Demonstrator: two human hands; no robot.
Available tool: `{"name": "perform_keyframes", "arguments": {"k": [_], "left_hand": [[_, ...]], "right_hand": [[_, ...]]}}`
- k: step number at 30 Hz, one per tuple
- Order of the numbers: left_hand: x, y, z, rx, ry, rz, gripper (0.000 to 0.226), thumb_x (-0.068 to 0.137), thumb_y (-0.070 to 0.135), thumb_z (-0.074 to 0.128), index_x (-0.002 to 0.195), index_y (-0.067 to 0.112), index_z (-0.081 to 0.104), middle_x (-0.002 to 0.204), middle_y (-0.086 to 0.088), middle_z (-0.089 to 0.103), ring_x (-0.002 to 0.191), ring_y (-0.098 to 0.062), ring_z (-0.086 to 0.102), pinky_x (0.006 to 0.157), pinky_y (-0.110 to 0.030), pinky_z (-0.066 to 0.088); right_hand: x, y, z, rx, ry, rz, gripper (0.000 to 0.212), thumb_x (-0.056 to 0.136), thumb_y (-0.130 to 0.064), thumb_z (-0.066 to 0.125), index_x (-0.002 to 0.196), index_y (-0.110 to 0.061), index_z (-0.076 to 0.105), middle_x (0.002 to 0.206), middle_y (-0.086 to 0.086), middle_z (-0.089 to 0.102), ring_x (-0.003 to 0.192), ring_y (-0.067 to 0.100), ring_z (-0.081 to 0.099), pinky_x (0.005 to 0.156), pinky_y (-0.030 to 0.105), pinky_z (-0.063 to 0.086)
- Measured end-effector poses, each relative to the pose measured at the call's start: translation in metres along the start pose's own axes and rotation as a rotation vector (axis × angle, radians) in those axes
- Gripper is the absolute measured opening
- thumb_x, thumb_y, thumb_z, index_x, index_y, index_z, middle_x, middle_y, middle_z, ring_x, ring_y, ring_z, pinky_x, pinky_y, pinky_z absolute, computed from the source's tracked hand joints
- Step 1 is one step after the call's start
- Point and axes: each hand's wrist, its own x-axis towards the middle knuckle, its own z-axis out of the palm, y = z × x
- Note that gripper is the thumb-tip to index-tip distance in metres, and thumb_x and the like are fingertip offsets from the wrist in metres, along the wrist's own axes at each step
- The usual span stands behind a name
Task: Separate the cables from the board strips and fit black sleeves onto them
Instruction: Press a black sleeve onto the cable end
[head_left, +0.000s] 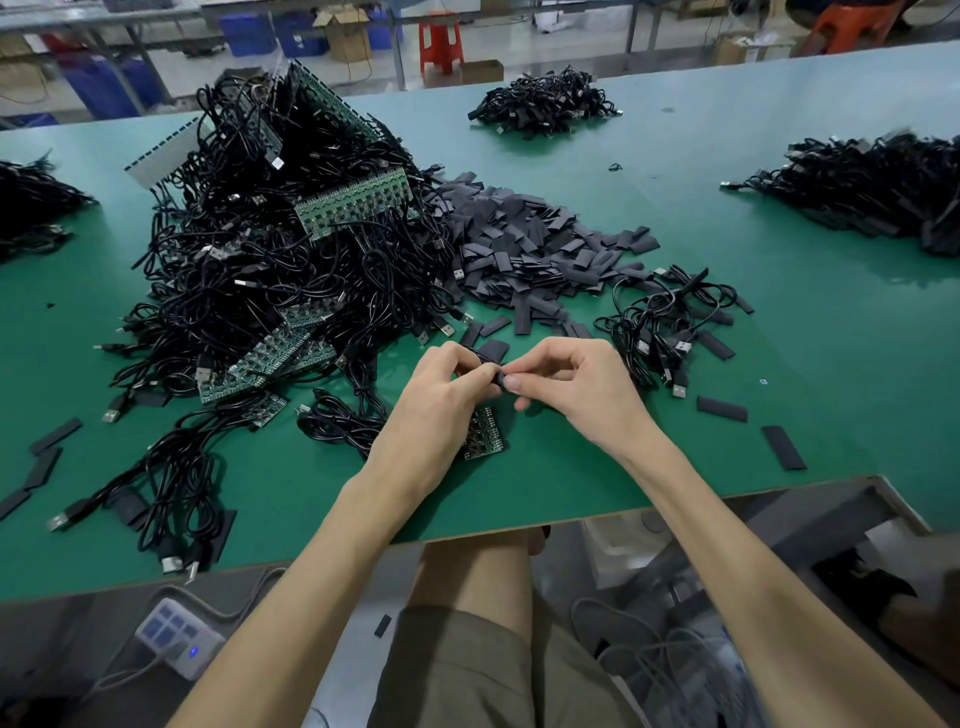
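Nearside of the sleeve pile (530, 244), fingers of left hand (441, 400) and right hand (576, 389) pinch one black sleeve (497, 376); advisably keep it open and aligned while sliding.

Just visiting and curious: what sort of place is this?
Probably an electronics assembly workshop: a heap of black cables tangled with green board strips, a pile of black sleeves, a green workbench.

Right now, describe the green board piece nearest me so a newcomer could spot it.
Start at the big tangled heap of cables on the green table, then come toward the near edge to the left hand and right hand pinching a black sleeve. Just beneath the left hand lies the short board piece: a lone stub, unlike the heap's long strips.
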Motion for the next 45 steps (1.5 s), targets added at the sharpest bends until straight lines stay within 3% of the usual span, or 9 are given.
{"name": "perform_keyframes", "arguments": {"k": [6, 10, 13, 17, 21, 26, 31, 36, 45], "left_hand": [[0.0015, -0.0002, 0.0016, 0.005, 0.013, 0.008, 0.021, 0.092, -0.001, 0.071, 0.112, 0.004, 0.072, 0.101, -0.008, 0.058, 0.094, -0.022, 0.054, 0.079, -0.025, 0.04], [0.0019, 0.0015, -0.0013, -0.054, 0.024, -0.052, 0.024, 0.095, 0.0, 0.066, 0.118, 0.004, 0.071, 0.103, -0.003, 0.057, 0.097, -0.011, 0.052, 0.084, -0.01, 0.038], [0.0033, 0.003, -0.002, -0.064, 0.022, -0.066, 0.022, 0.097, 0.002, 0.065, 0.117, 0.003, 0.072, 0.104, -0.008, 0.06, 0.097, -0.019, 0.057, 0.083, -0.02, 0.041], [0.0027, 0.0034, -0.003, -0.234, 0.0, -0.182, 0.02, 0.102, 0.008, 0.058, 0.116, 0.001, 0.07, 0.108, -0.005, 0.057, 0.099, 0.016, 0.054, 0.081, -0.002, 0.038], [0.0032, 0.0006, 0.0008, -0.288, -0.003, -0.23, 0.019, 0.103, 0.012, 0.057, 0.113, 0.001, 0.069, 0.101, 0.005, 0.054, 0.097, 0.014, 0.056, 0.079, 0.001, 0.038], [0.0013, 0.0003, 0.0014, -0.161, -0.014, -0.133, 0.019, 0.099, 0.004, 0.063, 0.116, 0.005, 0.072, 0.106, 0.0, 0.054, 0.096, 0.014, 0.048, 0.085, -0.001, 0.035], [0.0043, 0.0042, -0.0032, -0.171, -0.04, -0.127, 0.058, 0.093, 0.052, 0.045, 0.112, 0.004, 0.07, 0.11, 0.003, 0.053, 0.092, 0.001, 0.046, 0.081, -0.001, 0.035], [0.0016, 0.0039, -0.0028, -0.035, -0.006, -0.052, 0.023, 0.096, 0.005, 0.068, 0.119, 0.001, 0.072, 0.105, -0.009, 0.059, 0.098, -0.014, 0.049, 0.084, -0.012, 0.032], [0.0047, -0.0037, -0.0072, -0.289, 0.136, -0.233, 0.02, 0.091, 0.019, 0.075, 0.11, 0.014, 0.077, 0.097, 0.003, 0.064, 0.088, 0.001, 0.058, 0.077, -0.008, 0.038]], "right_hand": [[0.0001, -0.0006, -0.0005, 0.045, 0.015, 0.007, 0.012, 0.084, -0.004, 0.082, 0.088, -0.014, 0.079, 0.074, 0.009, 0.076, 0.065, 0.022, 0.074, 0.066, 0.028, 0.059], [0.0007, -0.0015, 0.0003, 0.083, 0.026, -0.001, 0.009, 0.087, -0.002, 0.079, 0.092, -0.009, 0.078, 0.075, 0.006, 0.077, 0.069, 0.021, 0.076, 0.067, 0.025, 0.058], [0.0002, -0.0022, -0.001, 0.115, 0.034, -0.005, 0.01, 0.089, 0.001, 0.076, 0.095, -0.007, 0.076, 0.078, 0.003, 0.076, 0.072, 0.017, 0.075, 0.07, 0.023, 0.058], [-0.0004, -0.0029, -0.0015, 0.095, 0.034, 0.0, 0.009, 0.09, 0.001, 0.075, 0.094, -0.007, 0.076, 0.074, 0.005, 0.075, 0.068, 0.018, 0.074, 0.064, 0.025, 0.058], [0.0001, -0.0022, -0.0021, 0.081, 0.029, -0.003, 0.009, 0.089, 0.0, 0.077, 0.092, -0.008, 0.076, 0.078, 0.019, 0.075, 0.064, 0.018, 0.073, 0.062, 0.027, 0.059], [0.0005, 0.0005, -0.0026, 0.077, 0.017, 0.006, 0.009, 0.087, 0.0, 0.078, 0.091, -0.008, 0.077, 0.074, 0.008, 0.076, 0.062, 0.018, 0.072, 0.062, 0.028, 0.059], [0.0014, 0.0017, -0.0028, 0.054, 0.012, 0.01, 0.01, 0.087, 0.0, 0.079, 0.091, -0.009, 0.077, 0.075, 0.009, 0.076, 0.062, 0.02, 0.072, 0.065, 0.031, 0.06], [0.0007, 0.0008, -0.0023, 0.052, 0.025, 0.011, 0.008, 0.087, -0.002, 0.079, 0.092, -0.008, 0.077, 0.077, 0.012, 0.076, 0.063, 0.02, 0.072, 0.065, 0.031, 0.06], [0.0012, 0.0028, -0.0042, 0.098, 0.153, 0.001, 0.014, 0.089, -0.003, 0.077, 0.092, -0.016, 0.076, 0.082, 0.015, 0.075, 0.072, 0.021, 0.074, 0.075, 0.032, 0.058]]}}
